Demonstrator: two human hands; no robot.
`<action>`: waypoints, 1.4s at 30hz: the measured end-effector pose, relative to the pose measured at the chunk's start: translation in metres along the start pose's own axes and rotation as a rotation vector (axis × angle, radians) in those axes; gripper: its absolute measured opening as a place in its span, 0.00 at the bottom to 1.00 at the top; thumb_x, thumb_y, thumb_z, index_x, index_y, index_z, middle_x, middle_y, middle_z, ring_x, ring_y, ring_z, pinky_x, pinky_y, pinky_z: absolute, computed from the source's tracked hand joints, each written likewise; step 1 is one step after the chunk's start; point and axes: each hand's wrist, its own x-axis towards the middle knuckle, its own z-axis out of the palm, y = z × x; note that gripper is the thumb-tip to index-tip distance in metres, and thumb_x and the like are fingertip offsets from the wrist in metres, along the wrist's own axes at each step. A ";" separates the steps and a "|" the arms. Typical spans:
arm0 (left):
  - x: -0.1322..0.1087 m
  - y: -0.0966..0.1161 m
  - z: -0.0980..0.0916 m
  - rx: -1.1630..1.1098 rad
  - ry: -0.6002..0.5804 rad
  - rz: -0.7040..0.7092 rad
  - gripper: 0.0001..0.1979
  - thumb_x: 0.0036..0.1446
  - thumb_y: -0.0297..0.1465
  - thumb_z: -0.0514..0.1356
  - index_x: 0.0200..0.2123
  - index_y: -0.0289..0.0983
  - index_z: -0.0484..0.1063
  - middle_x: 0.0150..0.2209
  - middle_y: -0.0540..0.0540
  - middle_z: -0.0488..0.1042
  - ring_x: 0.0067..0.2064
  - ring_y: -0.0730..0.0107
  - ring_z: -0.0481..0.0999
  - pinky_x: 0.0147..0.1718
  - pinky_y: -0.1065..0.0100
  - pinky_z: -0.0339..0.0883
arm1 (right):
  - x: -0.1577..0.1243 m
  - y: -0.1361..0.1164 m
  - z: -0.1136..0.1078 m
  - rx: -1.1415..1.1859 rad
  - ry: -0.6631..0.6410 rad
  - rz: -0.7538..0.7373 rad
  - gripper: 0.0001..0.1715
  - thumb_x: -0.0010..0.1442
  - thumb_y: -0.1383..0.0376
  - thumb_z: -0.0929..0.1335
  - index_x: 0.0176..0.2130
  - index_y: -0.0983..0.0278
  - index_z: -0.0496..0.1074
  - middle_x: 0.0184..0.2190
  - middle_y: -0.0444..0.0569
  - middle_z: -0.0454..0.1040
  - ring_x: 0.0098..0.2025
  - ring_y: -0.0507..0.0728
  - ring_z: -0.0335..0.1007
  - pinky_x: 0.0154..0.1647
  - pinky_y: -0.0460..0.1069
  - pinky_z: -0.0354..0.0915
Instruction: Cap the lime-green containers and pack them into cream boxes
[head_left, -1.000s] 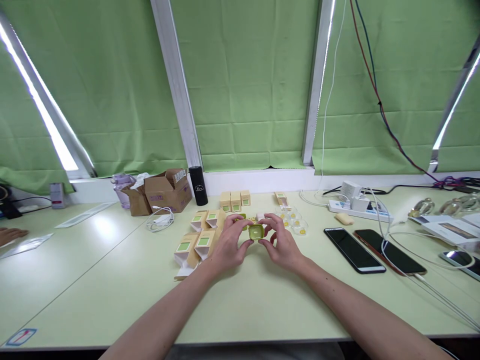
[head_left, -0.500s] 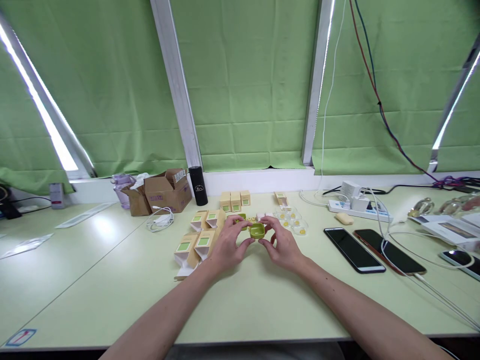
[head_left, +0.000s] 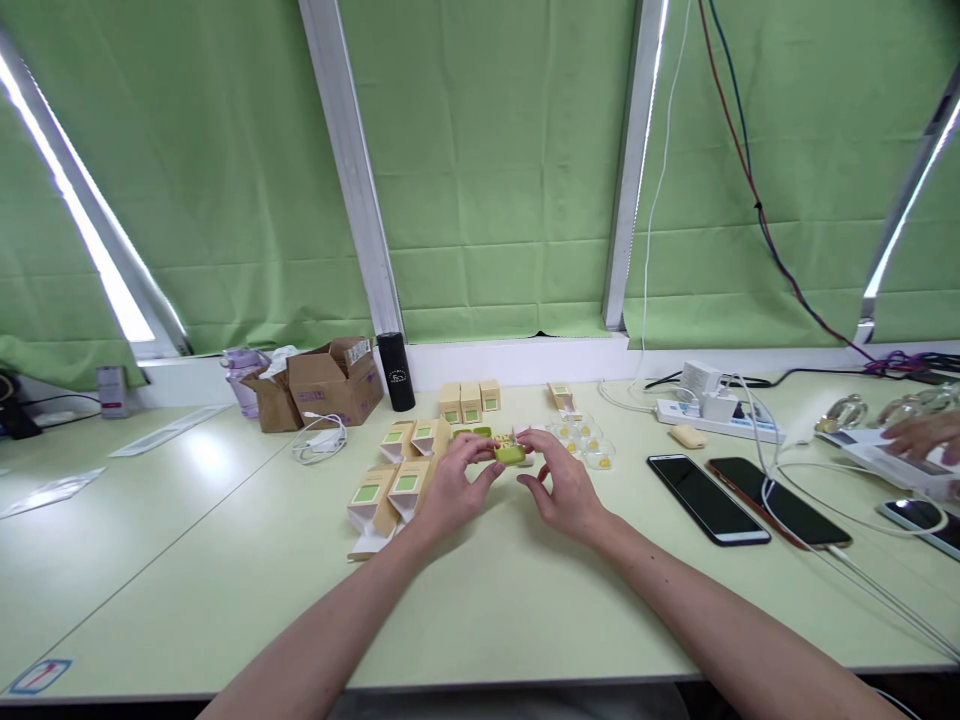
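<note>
Left of your left hand (head_left: 459, 482), flapped cartons (head_left: 406, 484) lie together, contents hidden; its thumb and fingers pinch the green case (head_left: 510, 456) between your hands, seemingly to steady it, yellow pieces (head_left: 504, 440) at its top. Your right hand (head_left: 564, 480) holds thumb and forefinger apart alongside; just beyond, a clear tray (head_left: 610, 458) cups yellow bits (head_left: 572, 447).
</note>
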 end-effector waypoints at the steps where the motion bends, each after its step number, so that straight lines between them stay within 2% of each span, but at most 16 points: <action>1: 0.000 -0.001 0.000 -0.015 0.000 -0.023 0.12 0.65 0.38 0.62 0.47 0.38 0.75 0.48 0.41 0.73 0.46 0.63 0.81 0.51 0.55 0.79 | 0.000 0.001 0.001 0.002 0.007 -0.023 0.29 0.66 0.70 0.65 0.63 0.54 0.60 0.61 0.56 0.69 0.62 0.64 0.68 0.35 0.53 0.79; 5: 0.001 -0.003 0.002 -0.031 0.003 -0.088 0.12 0.65 0.40 0.62 0.44 0.37 0.77 0.47 0.41 0.75 0.41 0.63 0.82 0.46 0.56 0.80 | 0.001 0.003 0.002 -0.017 0.033 -0.080 0.30 0.67 0.71 0.65 0.64 0.54 0.60 0.60 0.56 0.71 0.63 0.65 0.68 0.37 0.55 0.80; 9: 0.002 -0.002 0.002 0.008 0.008 -0.105 0.12 0.65 0.40 0.61 0.41 0.37 0.78 0.42 0.41 0.77 0.42 0.62 0.81 0.43 0.59 0.78 | 0.001 0.003 0.002 -0.033 0.032 -0.090 0.29 0.66 0.72 0.65 0.63 0.53 0.61 0.58 0.55 0.73 0.61 0.65 0.70 0.40 0.56 0.80; 13: 0.004 0.003 0.002 0.029 -0.023 -0.131 0.14 0.67 0.40 0.59 0.39 0.37 0.79 0.39 0.44 0.78 0.37 0.66 0.79 0.39 0.62 0.76 | 0.002 0.002 0.001 -0.032 0.020 -0.071 0.27 0.65 0.72 0.66 0.61 0.54 0.63 0.56 0.56 0.73 0.57 0.64 0.72 0.37 0.54 0.79; 21: 0.004 0.005 0.000 0.070 -0.072 -0.115 0.19 0.69 0.42 0.55 0.33 0.38 0.79 0.35 0.45 0.78 0.39 0.63 0.77 0.39 0.63 0.71 | 0.003 -0.005 -0.001 0.084 -0.022 0.016 0.27 0.61 0.71 0.68 0.57 0.56 0.65 0.55 0.55 0.70 0.53 0.61 0.70 0.34 0.50 0.78; 24: 0.004 0.002 -0.002 0.052 -0.085 -0.085 0.20 0.70 0.41 0.54 0.31 0.38 0.78 0.35 0.45 0.78 0.41 0.62 0.77 0.42 0.61 0.71 | 0.003 -0.005 -0.001 0.137 -0.012 0.069 0.27 0.60 0.70 0.69 0.56 0.56 0.65 0.55 0.54 0.69 0.52 0.61 0.70 0.34 0.50 0.77; 32: 0.003 0.000 -0.005 -0.045 -0.122 -0.106 0.09 0.64 0.34 0.61 0.39 0.38 0.80 0.41 0.42 0.75 0.42 0.62 0.78 0.44 0.57 0.74 | 0.004 -0.006 -0.001 0.287 0.008 0.196 0.24 0.59 0.67 0.70 0.54 0.56 0.66 0.54 0.52 0.69 0.52 0.60 0.69 0.36 0.50 0.75; 37: 0.002 0.002 -0.007 -0.061 -0.148 -0.091 0.07 0.63 0.31 0.62 0.41 0.39 0.80 0.42 0.43 0.73 0.43 0.63 0.77 0.46 0.57 0.74 | 0.006 -0.011 -0.003 0.350 0.007 0.259 0.22 0.59 0.65 0.70 0.52 0.56 0.66 0.52 0.51 0.70 0.53 0.60 0.69 0.39 0.51 0.75; 42: 0.002 0.000 -0.009 -0.035 -0.156 -0.045 0.09 0.66 0.34 0.60 0.39 0.39 0.80 0.42 0.42 0.73 0.43 0.62 0.76 0.44 0.59 0.74 | 0.007 -0.012 -0.004 0.410 -0.011 0.312 0.21 0.59 0.63 0.70 0.52 0.57 0.66 0.50 0.50 0.72 0.53 0.60 0.70 0.39 0.50 0.74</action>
